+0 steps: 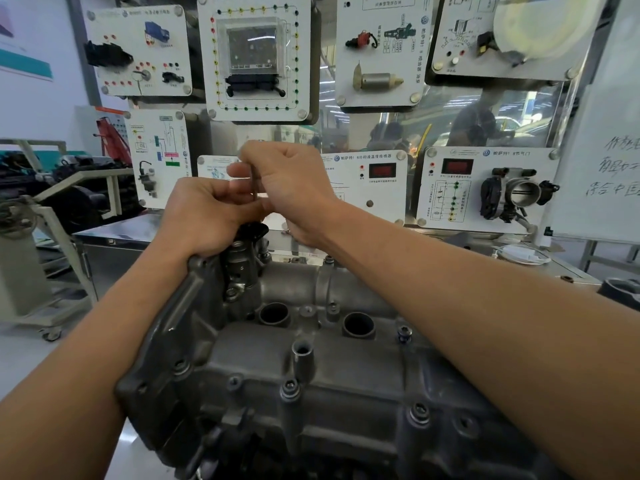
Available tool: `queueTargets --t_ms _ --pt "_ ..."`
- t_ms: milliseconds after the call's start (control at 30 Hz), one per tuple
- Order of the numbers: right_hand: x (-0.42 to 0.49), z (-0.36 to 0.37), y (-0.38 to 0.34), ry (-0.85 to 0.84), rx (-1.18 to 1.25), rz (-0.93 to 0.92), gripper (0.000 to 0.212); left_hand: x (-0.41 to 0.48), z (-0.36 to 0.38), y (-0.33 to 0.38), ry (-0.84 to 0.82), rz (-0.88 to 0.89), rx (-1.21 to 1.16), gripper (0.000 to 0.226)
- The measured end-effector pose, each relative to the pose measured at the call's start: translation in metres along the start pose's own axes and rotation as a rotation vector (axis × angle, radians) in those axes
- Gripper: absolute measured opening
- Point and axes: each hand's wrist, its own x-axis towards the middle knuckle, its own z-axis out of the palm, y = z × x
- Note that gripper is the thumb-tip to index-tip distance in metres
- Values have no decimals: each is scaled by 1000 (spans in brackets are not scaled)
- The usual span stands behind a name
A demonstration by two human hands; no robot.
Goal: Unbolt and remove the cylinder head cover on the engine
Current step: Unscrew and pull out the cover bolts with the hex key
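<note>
The grey cast cylinder head cover fills the lower middle of the head view, with two round plug wells and several bolts seated along its edges. A blue-tinted bolt sits at its right side. Above the cover's far left end, both hands meet on a thin dark hex key that stands upright. My right hand grips the key's upper part in a fist. My left hand pinches the lower shaft, its heel resting near a black fitting on the cover. The key's tip is hidden behind my fingers.
A wall of white training panels with sensors and a throttle body stands right behind the engine. A steel bench lies beyond the cover. A whiteboard is at the right, and engine stands are at the left.
</note>
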Motion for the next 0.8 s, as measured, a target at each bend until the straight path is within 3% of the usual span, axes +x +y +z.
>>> queueTargets --t_ms 200,367,467,533,633,800 --pt "-3 -8 -3 -62 201 156 19 3 -1 -4 -3 21 38 16" --pt "1 1 -4 15 88 108 12 1 -2 -2 -3 17 30 7" --pt "3 3 -4 7 -126 34 28 2 -2 -3 13 9 55 20" --pt "1 5 -5 -36 -220 0 35 3 -1 -2 23 -9 91 17" --pt "-1 4 -8 -118 -190 -4 23 4 -1 -2 8 -18 112 14" --pt "1 7 -7 -92 -187 32 41 4 -2 0 -4 -16 141 12"
